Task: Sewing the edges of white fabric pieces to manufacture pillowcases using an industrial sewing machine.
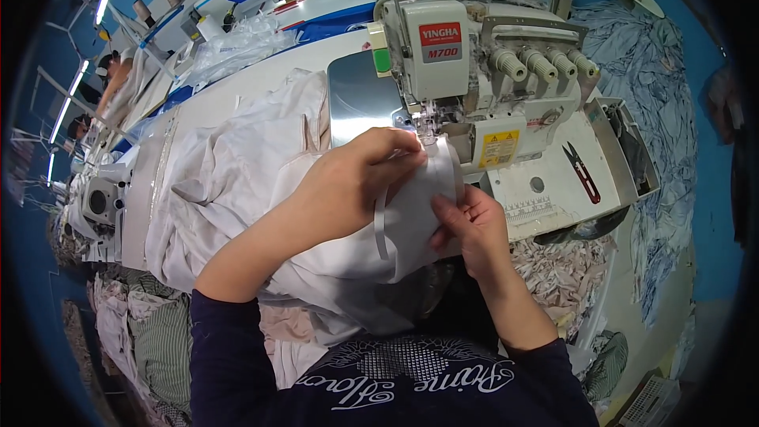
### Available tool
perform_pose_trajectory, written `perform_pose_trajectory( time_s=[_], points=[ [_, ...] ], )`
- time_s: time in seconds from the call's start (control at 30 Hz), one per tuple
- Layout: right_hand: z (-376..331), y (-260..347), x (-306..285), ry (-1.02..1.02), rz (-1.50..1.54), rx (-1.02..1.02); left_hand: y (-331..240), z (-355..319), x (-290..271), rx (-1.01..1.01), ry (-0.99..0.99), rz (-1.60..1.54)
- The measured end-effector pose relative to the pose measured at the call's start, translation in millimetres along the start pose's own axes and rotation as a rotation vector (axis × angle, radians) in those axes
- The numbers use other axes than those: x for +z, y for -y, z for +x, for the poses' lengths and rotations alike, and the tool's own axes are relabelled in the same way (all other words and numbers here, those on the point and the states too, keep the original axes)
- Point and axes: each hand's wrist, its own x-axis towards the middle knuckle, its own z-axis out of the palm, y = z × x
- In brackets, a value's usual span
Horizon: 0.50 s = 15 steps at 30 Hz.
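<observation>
The fingers (411, 143) of the left hand (348, 178) are drawn narrowly together on the white cloth (225, 162) just before the machine (443, 55)'s needle, while the right hand (481, 231) is at its right edge, thumb and fingers near each other, though whether they pinch it I cannot tell. The cloth looks plain and soft, smooth between the hands, with a slim white strip (381, 229) hanging below the left one, and spreads leftward in loose, rumpled folds over the table (304, 57). Red-handled snips (583, 174) lie right of the machine.
</observation>
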Motion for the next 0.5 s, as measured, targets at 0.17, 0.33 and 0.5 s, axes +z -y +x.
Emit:
perform_pose_trajectory(
  time_s=[0.17, 0.33, 0.5],
  points=[
    [6, 1, 0, 0.017, -0.011, -0.028, 12, 3, -1, 0.027, -0.021, 0.011],
    [9, 7, 5, 0.055, -0.031, -0.075, 29, -1, -15, -0.016, -0.05, 0.103],
    [12, 9, -3, 0.09, 0.027, -0.065, 26, -97, -48, -0.441, 0.002, 0.287]
  ],
)
